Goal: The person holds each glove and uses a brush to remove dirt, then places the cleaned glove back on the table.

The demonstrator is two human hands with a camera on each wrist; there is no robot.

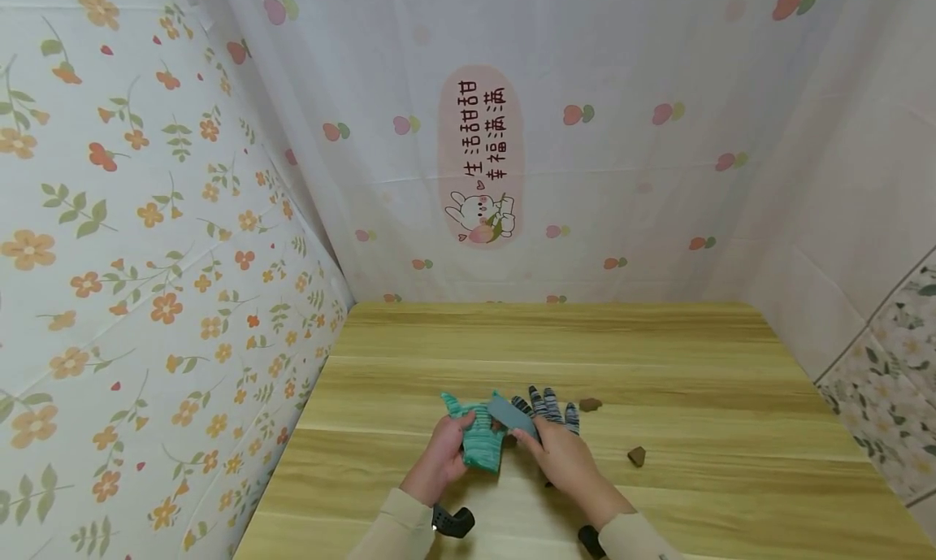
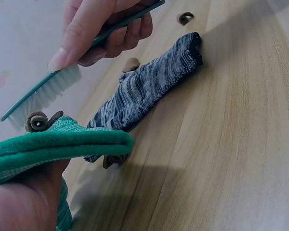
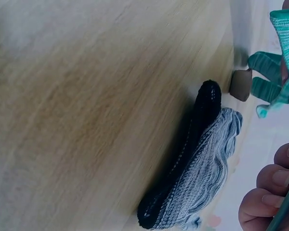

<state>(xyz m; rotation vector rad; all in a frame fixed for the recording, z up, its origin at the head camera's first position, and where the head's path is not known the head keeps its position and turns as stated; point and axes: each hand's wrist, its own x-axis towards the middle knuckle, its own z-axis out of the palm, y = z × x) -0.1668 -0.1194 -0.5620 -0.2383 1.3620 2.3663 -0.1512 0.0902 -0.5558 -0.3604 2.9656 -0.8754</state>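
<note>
My left hand [image 1: 439,454] grips a green knitted glove [image 1: 483,453], its fingers pointing away from me. In my right hand [image 1: 565,458] is a blue-green brush [image 1: 512,415], pinched along its back between thumb and fingers. Its white bristles [image 2: 48,94] face down over the glove, close to a small brown curled piece [image 2: 37,121] lying there; whether they touch it I cannot tell. Beside the green glove, a black-and-white striped glove [image 2: 144,86] lies on the table, partly under my right hand in the head view.
On the wooden table [image 1: 409,332] lie more brown pieces: a flat one [image 1: 590,404] beyond the striped glove and a chunkier one [image 1: 637,457] to the right. Another [image 3: 241,85] sits beneath the green glove's fingers. Patterned curtains [image 1: 621,178] enclose the back and sides.
</note>
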